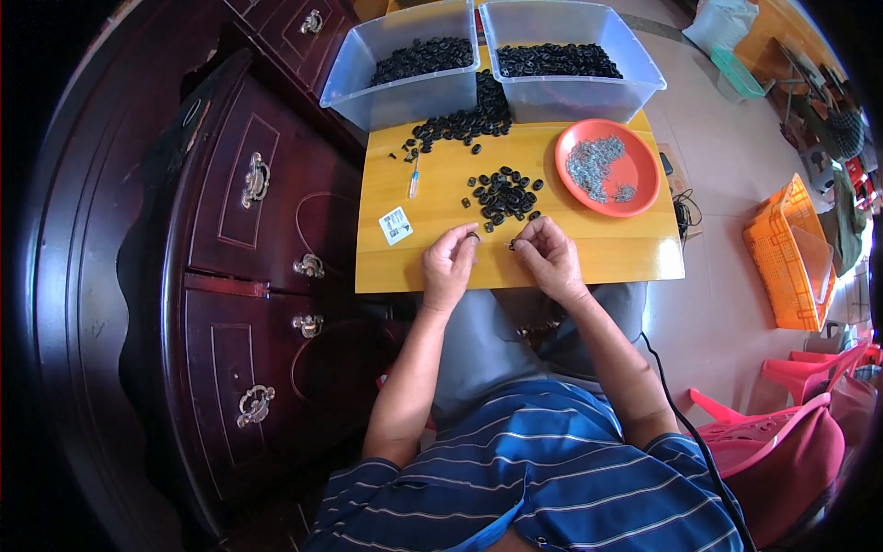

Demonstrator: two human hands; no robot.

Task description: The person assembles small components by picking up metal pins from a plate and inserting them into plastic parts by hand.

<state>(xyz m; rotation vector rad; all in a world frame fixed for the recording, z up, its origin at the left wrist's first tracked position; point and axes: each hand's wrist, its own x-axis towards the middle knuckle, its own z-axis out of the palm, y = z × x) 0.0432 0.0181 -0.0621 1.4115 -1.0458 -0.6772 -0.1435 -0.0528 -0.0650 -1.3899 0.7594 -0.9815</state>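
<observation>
Near the front edge of the yellow wooden table (395, 269), my left hand (447, 267) pinches a small black oval piece (473, 235) between thumb and forefinger. To its right, my right hand (554, 262) is closed on another small black piece (513, 245), mostly covered by the fingertips. The two hands are apart. Just beyond them lies a loose pile of small black oval pieces (506, 196), a few of them scattered around it. An orange-red bowl (647, 189) at the right holds many small silver metal parts (596, 164).
Two translucent bins (400, 112) of black pieces stand at the back, more pieces spilling between them. A thin blue-and-white tool (414, 182) and a white printed card (395, 225) lie left. Dark drawers (235, 202) flank the table; an orange crate (765, 267) stands right.
</observation>
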